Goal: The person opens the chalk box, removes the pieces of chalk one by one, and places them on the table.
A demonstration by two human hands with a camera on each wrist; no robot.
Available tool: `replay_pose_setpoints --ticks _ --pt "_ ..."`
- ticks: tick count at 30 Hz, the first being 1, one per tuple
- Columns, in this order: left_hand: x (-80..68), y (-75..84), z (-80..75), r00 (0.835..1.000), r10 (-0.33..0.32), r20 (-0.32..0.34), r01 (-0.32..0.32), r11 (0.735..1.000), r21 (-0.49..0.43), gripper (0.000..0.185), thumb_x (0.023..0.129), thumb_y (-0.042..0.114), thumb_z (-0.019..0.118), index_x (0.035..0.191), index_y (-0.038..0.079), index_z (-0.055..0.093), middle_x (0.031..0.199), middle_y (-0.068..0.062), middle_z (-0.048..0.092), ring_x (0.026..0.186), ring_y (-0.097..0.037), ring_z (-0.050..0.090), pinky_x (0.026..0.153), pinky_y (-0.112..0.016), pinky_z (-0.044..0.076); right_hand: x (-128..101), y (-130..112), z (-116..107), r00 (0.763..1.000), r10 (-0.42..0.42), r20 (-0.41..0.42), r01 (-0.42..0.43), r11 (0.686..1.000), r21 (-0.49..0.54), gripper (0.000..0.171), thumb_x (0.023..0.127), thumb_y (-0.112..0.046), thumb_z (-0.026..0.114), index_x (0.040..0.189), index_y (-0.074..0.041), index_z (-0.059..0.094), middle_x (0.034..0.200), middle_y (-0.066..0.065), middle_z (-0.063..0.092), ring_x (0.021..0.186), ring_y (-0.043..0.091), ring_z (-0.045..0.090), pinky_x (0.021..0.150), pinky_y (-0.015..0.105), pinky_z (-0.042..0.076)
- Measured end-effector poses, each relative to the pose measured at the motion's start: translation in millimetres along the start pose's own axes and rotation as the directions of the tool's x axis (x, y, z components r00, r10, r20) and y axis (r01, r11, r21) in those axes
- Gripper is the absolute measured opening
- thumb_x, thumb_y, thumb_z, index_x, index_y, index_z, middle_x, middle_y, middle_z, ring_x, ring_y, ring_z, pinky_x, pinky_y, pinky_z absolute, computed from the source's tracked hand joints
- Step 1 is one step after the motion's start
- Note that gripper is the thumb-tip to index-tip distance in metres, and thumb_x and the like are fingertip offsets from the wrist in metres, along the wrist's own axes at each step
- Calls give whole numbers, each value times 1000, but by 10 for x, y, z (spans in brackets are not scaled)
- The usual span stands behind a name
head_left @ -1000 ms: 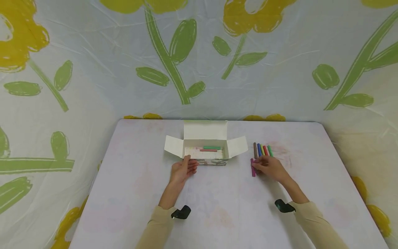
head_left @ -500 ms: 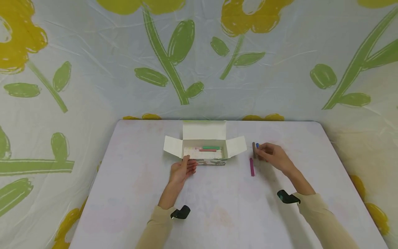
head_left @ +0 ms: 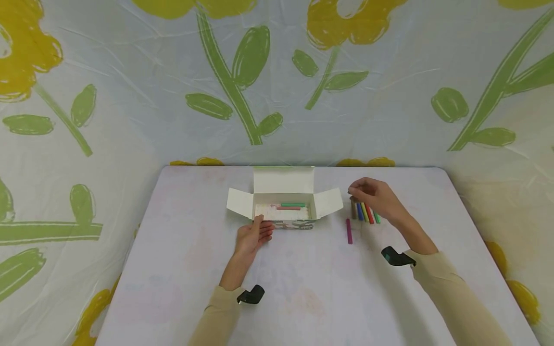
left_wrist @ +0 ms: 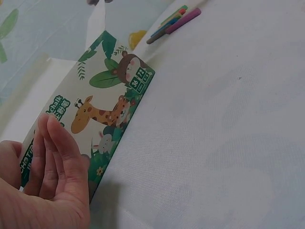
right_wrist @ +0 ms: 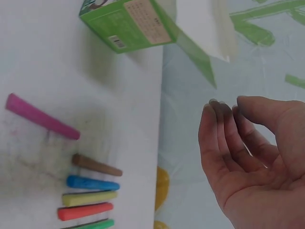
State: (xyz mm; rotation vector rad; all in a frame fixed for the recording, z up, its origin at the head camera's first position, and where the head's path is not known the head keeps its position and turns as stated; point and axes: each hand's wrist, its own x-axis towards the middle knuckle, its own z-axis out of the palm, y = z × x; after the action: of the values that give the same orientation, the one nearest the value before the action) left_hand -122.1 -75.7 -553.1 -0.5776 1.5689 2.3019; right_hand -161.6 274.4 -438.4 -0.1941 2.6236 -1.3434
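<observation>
Hovering empty, right hand (head_left: 372,194) above chalks (head_left: 365,212)

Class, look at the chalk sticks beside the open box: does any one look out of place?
Yes: the magenta chalk lies apart, nearer the table's front than the neat row of five below the right hand.

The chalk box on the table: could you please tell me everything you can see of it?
The chalk box is a low cardboard carton lying open on the table, its white lid flap upright at the back and two side flaps spread outward. The outside is green, printed with cartoon animals, a giraffe and a bear among leaves; one end panel carries small print. Inside lie a green chalk stick and a reddish chalk stick. The left hand rests against its front wall, fingers straight.
</observation>
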Motion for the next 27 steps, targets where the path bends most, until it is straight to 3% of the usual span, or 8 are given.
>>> replay_pose_setpoints --ticks 7,15,20,27 --pt "6 0 2 1000 -3 -2 3 1000 -9 41 105 30 59 105 -10 69 92 -12 75 77 -13 69 71 -22 59 138 -216 56 999 -42 17 42 999 26 35 105 -25 62 126 3 60 121 26 66 106 38 69 85 15 55" --pt "12 7 2 1000 -6 -4 6 1000 2 42 106 30 58 107 -10 69 91 -11 75 78 -13 69 71 -22 59 321 -364 246 996 -73 55 69 996 64 31 104 -21 63 122 4 62 115 24 68 101 34 70 91 36 60" --pt "11 12 3 1000 -11 -5 11 1000 -12 42 105 30 59 107 -11 69 89 -10 75 77 -12 69 71 -22 59 416 -425 414 990 -104 96 95 991 89 28 104 -18 64 120 5 64 110 22 70 102 35 69 90 42 60" --pt "11 17 -3 1000 -18 -9 18 1000 -7 41 105 31 59 103 -8 71 91 -11 75 77 -12 69 71 -23 60 509 -449 644 982 -145 122 139 989 59 24 102 -16 65 117 3 67 104 19 72 98 32 69 86 30 58"
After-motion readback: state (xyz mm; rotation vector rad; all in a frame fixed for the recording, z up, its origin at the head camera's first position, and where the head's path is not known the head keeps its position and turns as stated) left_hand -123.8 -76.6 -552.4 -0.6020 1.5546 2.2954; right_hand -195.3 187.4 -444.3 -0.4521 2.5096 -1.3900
